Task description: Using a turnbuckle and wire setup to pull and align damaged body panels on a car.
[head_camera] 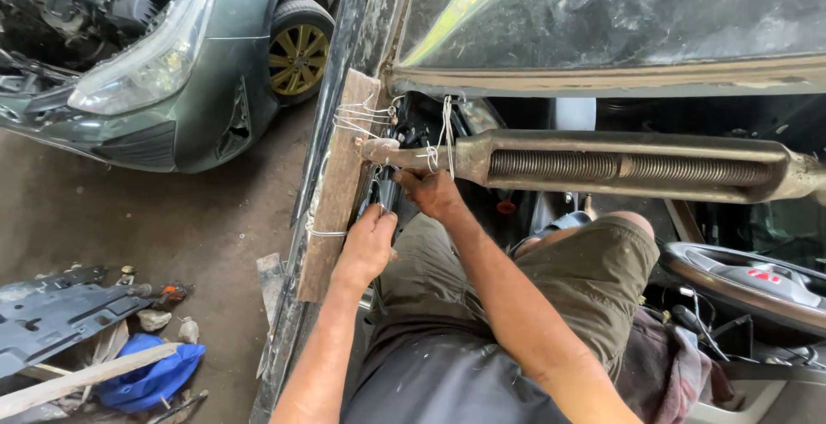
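I sit inside a car and look down at its door pillar (344, 45). A wooden block (340, 183) is tied to the pillar with white string (366, 116). A large rusty turnbuckle (628, 166) runs rightwards from the block, its threaded rod showing through the slot. My left hand (368, 245) is closed around a dark part by the block's lower edge. My right hand (430, 193) grips just under the turnbuckle's left end, where more string is knotted. What the fingers hold is hidden.
A grey-green car (172, 62) with its bonnet area stripped stands at the upper left. On the dirt floor lie a dark plastic panel (60, 312), a blue cloth (151, 377) and a wooden strip (77, 381). A steering wheel (748, 282) is at the right.
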